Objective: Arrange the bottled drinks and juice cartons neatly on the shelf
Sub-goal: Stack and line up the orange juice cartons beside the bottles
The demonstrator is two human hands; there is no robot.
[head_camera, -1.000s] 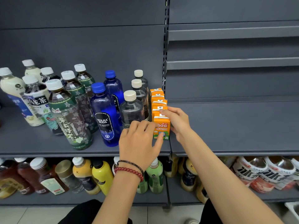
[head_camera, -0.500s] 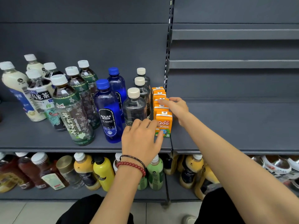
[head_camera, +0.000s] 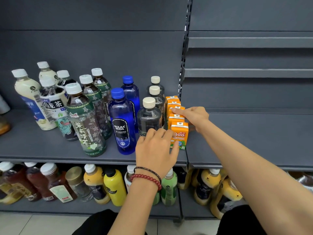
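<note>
Front carton (head_camera: 181, 133) btm-left hidden by left hand (head_camera: 155, 149), lower-shelf btls (head_camera: 113, 187) partly hidden

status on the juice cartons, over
Left hand open, touching front carton. Right hand open, fingers against carton row. Row single file beside clear bottles. Nothing in the way.

The shelf (head_camera: 50, 146) is smooth, matt dark grey painted metal, and the slotted upright (head_camera: 185, 48) has the same finish. The blue soda bottles (head_camera: 122, 126) are glossy translucent blue plastic with smooth blue plastic caps and black printed labels. The clear bottles (head_camera: 149, 119) beside them are shiny see-through plastic under matt cream caps. The tea bottles (head_camera: 84, 122) wear glossy printed film sleeves and white plastic caps. The juice cartons (head_camera: 179, 134) are orange printed paperboard with a faint sheen. A red bead bracelet (head_camera: 145, 177) looks polished and glossy, a black cord bracelet (head_camera: 147, 169) dull. Below, a yellow bottle (head_camera: 115, 189) is opaque glossy plastic.
</note>
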